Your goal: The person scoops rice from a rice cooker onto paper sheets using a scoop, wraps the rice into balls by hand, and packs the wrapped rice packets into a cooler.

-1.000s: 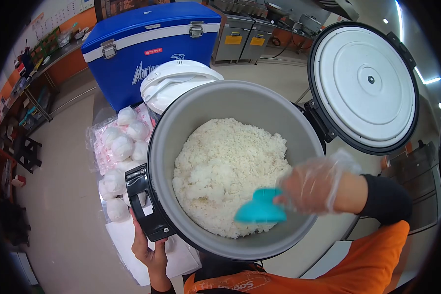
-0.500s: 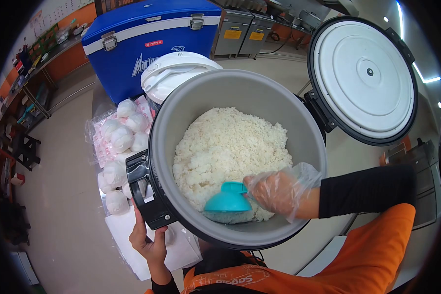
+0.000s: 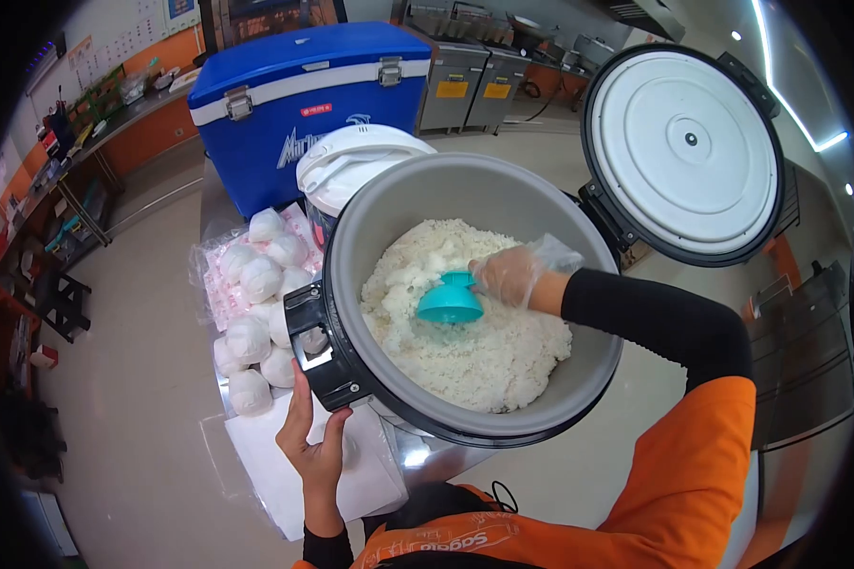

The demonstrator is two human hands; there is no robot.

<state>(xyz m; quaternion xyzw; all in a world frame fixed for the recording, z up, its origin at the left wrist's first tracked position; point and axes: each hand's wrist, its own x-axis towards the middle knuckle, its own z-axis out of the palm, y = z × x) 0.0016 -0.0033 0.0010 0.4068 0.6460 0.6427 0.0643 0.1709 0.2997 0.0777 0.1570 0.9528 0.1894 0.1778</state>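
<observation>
A large rice cooker [image 3: 550, 204] stands in front of me, its grey pot holding cooked white rice [image 3: 503, 365]. My right hand [image 3: 505, 273], in a clear plastic glove, is closed on the short handle of a turquoise scoop [image 3: 449, 304]. The scoop's round cup rests against the rice near the middle of the heap; its inside is hidden. My bare left hand [image 3: 315, 453] holds the cooker's black side handle [image 3: 327, 365] from below, thumb and finger against its lower edge.
Several white wrapped balls [image 3: 247, 339] lie left of the cooker, above white paper sheets [image 3: 361, 474]. Behind are a white-lidded container [image 3: 365, 156] and a blue cooler box [image 3: 304, 104]. The cooker's open lid [image 3: 721, 180] leans out at the right.
My right hand has moved the scoop away from the pot's near side, up to the middle of the rice. My left hand stays at the handle; the whole view has shifted slightly.
</observation>
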